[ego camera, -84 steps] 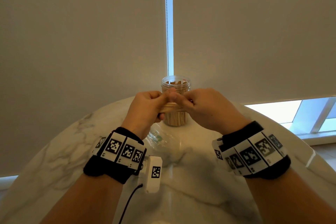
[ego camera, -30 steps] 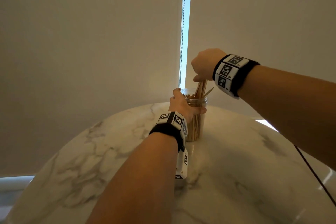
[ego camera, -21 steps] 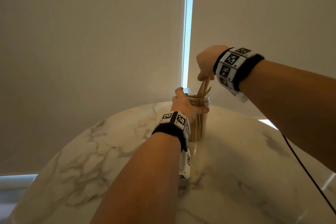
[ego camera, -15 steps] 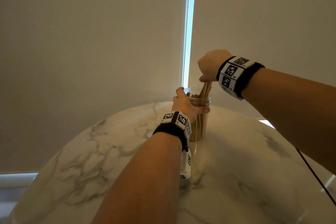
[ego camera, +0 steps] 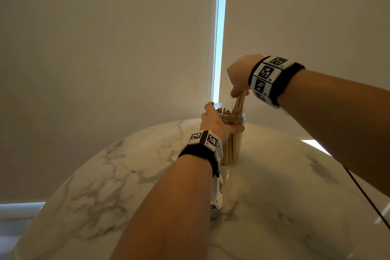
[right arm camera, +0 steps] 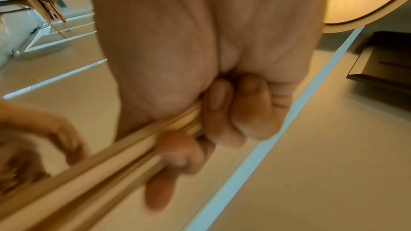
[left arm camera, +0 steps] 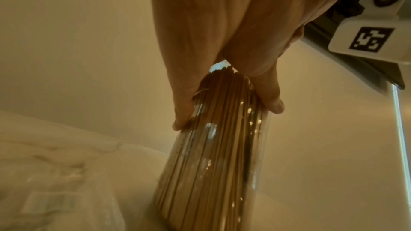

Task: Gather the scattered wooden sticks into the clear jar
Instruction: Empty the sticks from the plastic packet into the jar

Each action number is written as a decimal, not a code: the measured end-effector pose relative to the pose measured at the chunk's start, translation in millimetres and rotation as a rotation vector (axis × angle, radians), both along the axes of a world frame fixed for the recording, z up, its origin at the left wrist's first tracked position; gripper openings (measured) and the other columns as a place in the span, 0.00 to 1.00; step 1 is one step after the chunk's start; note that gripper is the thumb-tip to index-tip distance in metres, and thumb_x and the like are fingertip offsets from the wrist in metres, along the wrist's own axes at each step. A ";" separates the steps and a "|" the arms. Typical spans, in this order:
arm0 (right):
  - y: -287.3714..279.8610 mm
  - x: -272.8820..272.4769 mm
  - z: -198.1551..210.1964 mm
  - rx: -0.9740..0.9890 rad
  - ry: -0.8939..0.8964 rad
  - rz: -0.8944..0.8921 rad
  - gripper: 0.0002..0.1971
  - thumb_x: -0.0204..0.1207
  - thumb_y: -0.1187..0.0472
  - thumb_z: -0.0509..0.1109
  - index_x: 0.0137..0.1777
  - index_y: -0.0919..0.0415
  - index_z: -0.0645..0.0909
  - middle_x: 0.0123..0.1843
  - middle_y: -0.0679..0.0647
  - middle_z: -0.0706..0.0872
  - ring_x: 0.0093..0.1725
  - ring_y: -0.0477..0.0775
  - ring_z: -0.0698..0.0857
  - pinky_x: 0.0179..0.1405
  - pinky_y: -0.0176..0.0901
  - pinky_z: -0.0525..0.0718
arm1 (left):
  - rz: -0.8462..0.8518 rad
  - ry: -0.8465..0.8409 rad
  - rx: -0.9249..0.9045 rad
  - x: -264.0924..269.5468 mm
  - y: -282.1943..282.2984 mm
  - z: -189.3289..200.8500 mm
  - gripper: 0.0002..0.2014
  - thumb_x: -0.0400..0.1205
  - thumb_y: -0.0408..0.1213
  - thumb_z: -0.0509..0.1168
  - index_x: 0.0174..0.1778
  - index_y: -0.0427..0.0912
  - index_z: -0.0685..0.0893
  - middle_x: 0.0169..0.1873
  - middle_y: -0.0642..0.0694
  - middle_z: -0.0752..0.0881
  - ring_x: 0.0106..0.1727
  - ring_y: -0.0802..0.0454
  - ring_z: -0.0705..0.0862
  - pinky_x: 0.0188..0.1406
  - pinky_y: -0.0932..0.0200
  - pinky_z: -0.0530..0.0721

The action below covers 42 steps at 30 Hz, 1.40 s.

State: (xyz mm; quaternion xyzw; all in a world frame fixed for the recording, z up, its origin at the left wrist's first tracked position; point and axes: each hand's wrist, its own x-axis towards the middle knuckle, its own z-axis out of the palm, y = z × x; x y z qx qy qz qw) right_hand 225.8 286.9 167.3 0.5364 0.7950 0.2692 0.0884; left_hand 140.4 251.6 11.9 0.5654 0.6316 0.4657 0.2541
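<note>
A clear jar (ego camera: 233, 145) packed with upright wooden sticks stands at the far side of the marble table (ego camera: 105, 186). My left hand (ego camera: 215, 121) grips the jar near its top, thumb and fingers wrapped round the clear wall (left arm camera: 213, 155). My right hand (ego camera: 238, 78) is above the jar's mouth and grips a bundle of wooden sticks (ego camera: 239, 103), whose lower ends reach down into the jar. In the right wrist view my curled fingers (right arm camera: 224, 111) clamp the bundle (right arm camera: 106, 164); the picture there is blurred.
A crumpled clear plastic bag (left arm camera: 62, 190) lies on the table beside the jar's base. Roller blinds (ego camera: 105, 59) hang right behind the jar with a bright gap and a bead chain (ego camera: 216, 27). A black cable (ego camera: 367, 196) trails across the table's right side.
Earlier both hands held the bundle in front of the jar. Since then my left hand took hold of the jar, and my right hand keeps working the bundle up and down in its mouth.
</note>
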 end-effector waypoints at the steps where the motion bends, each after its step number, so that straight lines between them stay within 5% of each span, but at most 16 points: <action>1: 0.9 -0.9 -2.7 0.042 -0.002 0.021 0.21 0.78 0.44 0.73 0.32 0.60 0.77 0.32 0.50 0.79 0.32 0.51 0.79 0.35 0.46 0.80 | -0.001 -0.007 -0.002 0.2 0.0 0.4 0.56 0.66 0.47 0.84 0.83 0.46 0.54 0.72 0.42 0.72 0.72 0.42 0.76 0.68 0.49 0.79; 3: 4.2 -2.9 -13.8 0.090 0.005 0.054 0.21 0.80 0.43 0.71 0.41 0.63 0.79 0.33 0.51 0.77 0.36 0.53 0.80 0.38 0.46 0.82 | -0.006 -0.018 -0.008 -0.2 0.2 0.5 0.56 0.66 0.47 0.84 0.83 0.46 0.54 0.72 0.42 0.72 0.72 0.42 0.75 0.68 0.49 0.79; 8: 11.6 -8.8 -29.1 -0.123 -0.018 -0.002 0.23 0.74 0.41 0.77 0.33 0.60 0.77 0.31 0.50 0.82 0.37 0.52 0.84 0.42 0.44 0.86 | -0.001 -0.015 -0.011 0.0 -0.8 0.7 0.57 0.66 0.47 0.84 0.83 0.46 0.53 0.73 0.42 0.71 0.72 0.41 0.75 0.67 0.49 0.78; 12: 16.1 -10.3 -42.8 -0.136 0.014 0.016 0.16 0.84 0.49 0.68 0.54 0.63 0.85 0.38 0.50 0.83 0.44 0.53 0.84 0.51 0.43 0.85 | 0.002 -0.001 -0.013 1.5 -2.1 1.2 0.56 0.67 0.48 0.84 0.84 0.46 0.53 0.74 0.42 0.70 0.73 0.41 0.75 0.68 0.48 0.77; 15: 16.7 -6.2 -46.7 -0.231 0.103 0.010 0.15 0.86 0.59 0.61 0.63 0.65 0.84 0.48 0.54 0.86 0.34 0.49 0.80 0.37 0.36 0.81 | -0.003 -0.004 -0.018 1.0 -1.4 1.4 0.57 0.67 0.49 0.84 0.84 0.46 0.52 0.75 0.42 0.70 0.73 0.41 0.75 0.69 0.47 0.77; 20: 25.7 13.2 -23.1 -0.326 0.544 0.043 0.13 0.78 0.62 0.71 0.60 0.66 0.88 0.44 0.56 0.92 0.39 0.54 0.89 0.45 0.49 0.91 | -0.006 -0.036 -0.013 0.9 -0.2 -0.4 0.58 0.66 0.47 0.84 0.84 0.47 0.52 0.75 0.42 0.70 0.73 0.41 0.74 0.70 0.47 0.77; 24: 21.4 20.7 -27.5 -0.320 0.503 0.092 0.09 0.79 0.65 0.71 0.56 0.61 0.91 0.46 0.52 0.92 0.42 0.49 0.90 0.48 0.44 0.89 | -0.004 -0.046 -0.004 1.3 0.5 -1.8 0.57 0.67 0.46 0.84 0.84 0.47 0.52 0.74 0.42 0.70 0.73 0.41 0.74 0.68 0.49 0.77; 27: 20.9 19.0 -38.3 -0.373 0.486 0.085 0.10 0.83 0.62 0.68 0.54 0.53 0.91 0.47 0.47 0.92 0.37 0.43 0.86 0.40 0.36 0.83 | -0.001 -0.055 -0.003 1.2 -0.7 -2.1 0.57 0.67 0.46 0.84 0.84 0.47 0.52 0.75 0.42 0.70 0.73 0.42 0.74 0.68 0.49 0.76; 31: 22.2 25.9 -34.1 -0.514 0.710 0.027 0.10 0.81 0.58 0.73 0.58 0.60 0.89 0.52 0.54 0.92 0.49 0.49 0.91 0.53 0.40 0.89 | 0.000 -0.054 -0.001 1.3 -0.9 -2.0 0.57 0.67 0.46 0.84 0.84 0.47 0.52 0.76 0.42 0.69 0.74 0.42 0.74 0.68 0.51 0.76; 35: 20.8 27.1 -43.9 -0.395 0.743 0.073 0.04 0.74 0.63 0.80 0.48 0.59 0.91 0.39 0.49 0.92 0.34 0.41 0.90 0.31 0.30 0.82 | -0.002 -0.069 -0.002 1.7 -1.8 -2.1 0.58 0.67 0.46 0.84 0.85 0.47 0.51 0.77 0.42 0.68 0.74 0.42 0.73 0.67 0.51 0.76; 39: 17.7 18.0 -50.9 -0.367 0.594 0.122 0.05 0.78 0.57 0.76 0.51 0.51 0.92 0.46 0.47 0.92 0.39 0.39 0.87 0.33 0.32 0.78 | 0.000 -0.059 -0.031 1.3 -1.8 -0.6 0.58 0.68 0.47 0.84 0.85 0.49 0.50 0.77 0.41 0.68 0.74 0.40 0.73 0.68 0.47 0.77; 42: 16.0 25.1 -44.5 -0.441 0.652 0.095 0.05 0.77 0.60 0.77 0.51 0.51 0.91 0.46 0.47 0.92 0.41 0.40 0.88 0.37 0.32 0.80 | -0.007 -0.058 -0.031 1.0 -1.6 -0.5 0.58 0.68 0.46 0.84 0.85 0.48 0.50 0.77 0.41 0.68 0.75 0.40 0.73 0.69 0.48 0.76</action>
